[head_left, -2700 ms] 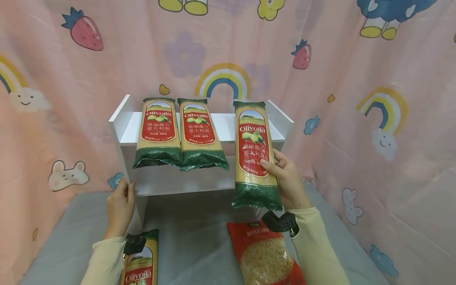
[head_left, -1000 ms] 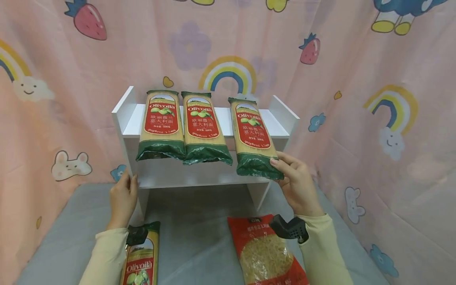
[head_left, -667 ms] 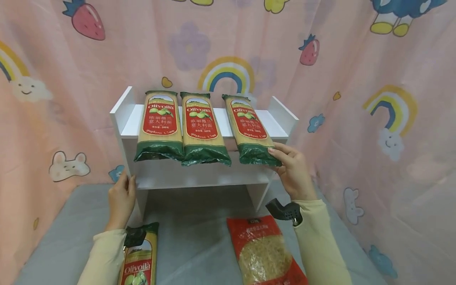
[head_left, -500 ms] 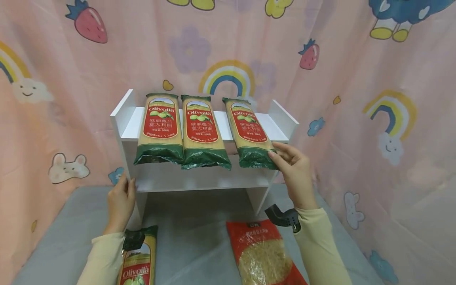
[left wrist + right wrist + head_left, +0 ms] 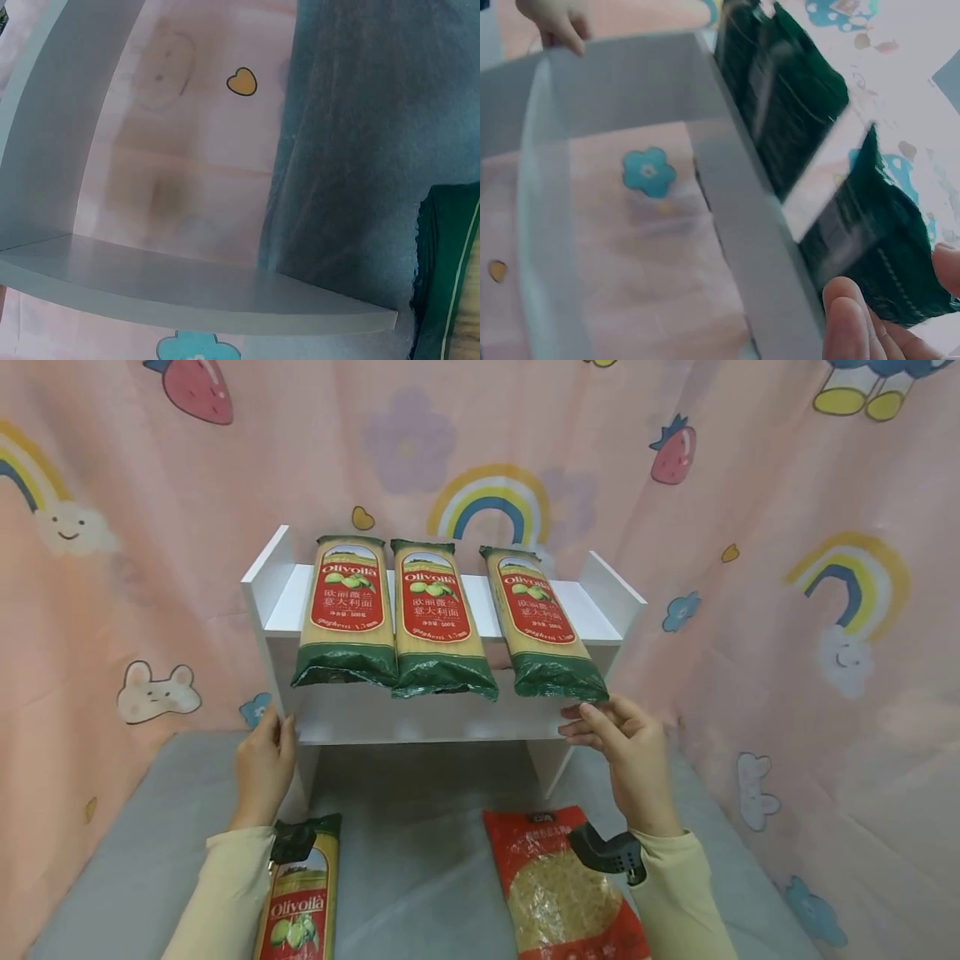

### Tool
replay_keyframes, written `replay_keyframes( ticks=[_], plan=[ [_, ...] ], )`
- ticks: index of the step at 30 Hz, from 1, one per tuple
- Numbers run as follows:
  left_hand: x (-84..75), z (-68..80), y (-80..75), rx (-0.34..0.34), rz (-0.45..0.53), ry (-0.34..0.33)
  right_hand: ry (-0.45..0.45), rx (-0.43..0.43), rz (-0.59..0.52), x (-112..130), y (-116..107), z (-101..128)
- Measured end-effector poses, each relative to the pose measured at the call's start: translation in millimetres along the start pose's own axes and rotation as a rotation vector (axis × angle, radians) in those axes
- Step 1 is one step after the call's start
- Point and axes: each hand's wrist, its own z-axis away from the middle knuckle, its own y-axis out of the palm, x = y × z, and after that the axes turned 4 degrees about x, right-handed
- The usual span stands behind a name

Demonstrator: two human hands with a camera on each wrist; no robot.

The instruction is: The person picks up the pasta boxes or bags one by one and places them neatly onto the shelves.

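Note:
On the top board of a small white shelf unit lie three spaghetti packets with green ends. The left packet and middle packet touch along their sides. The right packet lies apart from them, slightly slanted, its lower end jutting past the front edge. My right hand is just below that end, thumb and fingers parted. In the right wrist view its fingers are close under the green wrapper. My left hand holds the unit's left side panel; the left wrist view shows none of its fingers.
Another spaghetti packet lies on the grey cloth at front left, partly behind the left wrist. A red pasta bag lies at front right beside the right forearm. A pink patterned curtain hangs behind the unit.
My right hand has pushed the right spaghetti packet back and leftward onto the top board, then let go of its lower end and dropped slightly below it. My left hand stays on the side panel.

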Motion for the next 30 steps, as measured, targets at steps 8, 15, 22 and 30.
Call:
replay_keyframes(
  ticks=[8, 15, 22, 30],
  plan=[
    [-3.6, -4.9, 10.7, 0.018, 0.031, 0.023, 0.110, 0.107, -0.017, -32, 17, 38],
    [-3.3, -4.4, 8.2, -0.006, 0.054, 0.022, 0.343, 0.220, -0.213, -86, 62, 87],
    [1.0, -3.4, 1.9, 0.013, 0.049, -0.006, 0.506, 0.317, -0.292, -117, 100, 112],
    [2.9, -4.1, 1.1, 0.011, 0.023, 0.014, 0.598, 0.412, -0.352, -132, 132, 124]
  ],
)
